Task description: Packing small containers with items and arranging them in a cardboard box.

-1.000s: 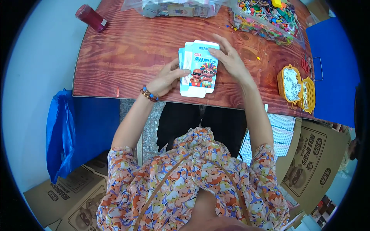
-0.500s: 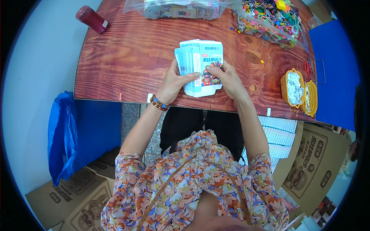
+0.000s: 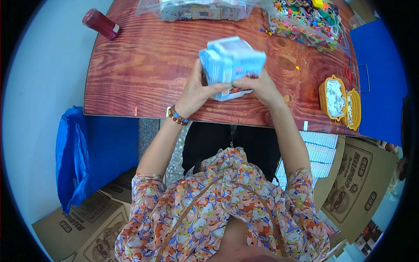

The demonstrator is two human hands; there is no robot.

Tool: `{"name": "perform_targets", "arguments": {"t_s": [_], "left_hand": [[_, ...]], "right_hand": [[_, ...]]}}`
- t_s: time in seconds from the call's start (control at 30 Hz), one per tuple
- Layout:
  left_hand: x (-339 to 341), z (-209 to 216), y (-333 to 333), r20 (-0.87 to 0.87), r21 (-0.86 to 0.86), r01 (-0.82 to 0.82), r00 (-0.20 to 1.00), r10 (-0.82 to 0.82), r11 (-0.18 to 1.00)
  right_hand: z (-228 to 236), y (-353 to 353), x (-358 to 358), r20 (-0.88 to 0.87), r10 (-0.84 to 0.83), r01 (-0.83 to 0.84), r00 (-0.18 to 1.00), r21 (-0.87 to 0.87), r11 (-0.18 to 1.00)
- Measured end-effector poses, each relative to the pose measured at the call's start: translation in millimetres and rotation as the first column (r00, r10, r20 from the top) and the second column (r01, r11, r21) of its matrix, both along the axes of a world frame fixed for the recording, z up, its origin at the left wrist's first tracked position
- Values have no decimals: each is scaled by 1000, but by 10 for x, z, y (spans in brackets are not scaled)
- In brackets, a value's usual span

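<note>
Between my two hands, above the wooden table [image 3: 144,74], is a stack of flat light-blue cardboard boxes [image 3: 235,59], blurred by motion. My left hand [image 3: 196,91] grips its left side, thumb across the lower front. On the right side, my right hand [image 3: 261,86] holds it with the thumb over the printed face. The fingers of both hands behind the stack are hidden. Some boxes stick out unevenly at the top.
A clear bin of small colourful trinkets [image 3: 307,22] stands at the far right, beside another clear bin [image 3: 205,13]. Yellow baskets [image 3: 323,98] and red scissors [image 3: 349,75] lie at the right. A dark red jar [image 3: 101,24] is far left. Cardboard cartons [image 3: 353,183] stand below.
The stack has tilted and fanned out at the top, its upper edge swinging to the right. My hands stay on its sides, the right one slightly farther right.
</note>
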State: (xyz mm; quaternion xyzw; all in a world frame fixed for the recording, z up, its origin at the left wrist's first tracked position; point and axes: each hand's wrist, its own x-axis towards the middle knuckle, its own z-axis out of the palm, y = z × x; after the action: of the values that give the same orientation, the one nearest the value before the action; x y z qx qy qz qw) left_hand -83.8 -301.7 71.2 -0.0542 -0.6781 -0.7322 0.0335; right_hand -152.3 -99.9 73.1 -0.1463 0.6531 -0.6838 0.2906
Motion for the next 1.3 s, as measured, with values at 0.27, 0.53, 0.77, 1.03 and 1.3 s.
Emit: {"name": "perform_targets", "arguments": {"t_s": [0.27, 0.53, 0.77, 1.03, 1.3], "left_hand": [[143, 63, -184, 358, 759, 97, 763, -538, 643], [-28, 69, -181, 425, 764, 3, 750, -507, 645], [-133, -7, -179, 429, 603, 72, 810, -399, 795], [-453, 248, -318, 332, -161, 599, 782, -528, 785], [-1118, 286, -125, 324, -371, 668, 744, -584, 645]], "right_hand": [[258, 24, 172, -981, 22, 146, 194, 51, 988], [257, 111, 230, -940, 339, 376, 33, 326, 868], [71, 74, 217, -936, 295, 329, 194, 345, 879], [673, 142, -182, -748, 273, 2, 605, 344, 939], [350, 156, -639, 20, 359, -347, 933, 314, 884]]}}
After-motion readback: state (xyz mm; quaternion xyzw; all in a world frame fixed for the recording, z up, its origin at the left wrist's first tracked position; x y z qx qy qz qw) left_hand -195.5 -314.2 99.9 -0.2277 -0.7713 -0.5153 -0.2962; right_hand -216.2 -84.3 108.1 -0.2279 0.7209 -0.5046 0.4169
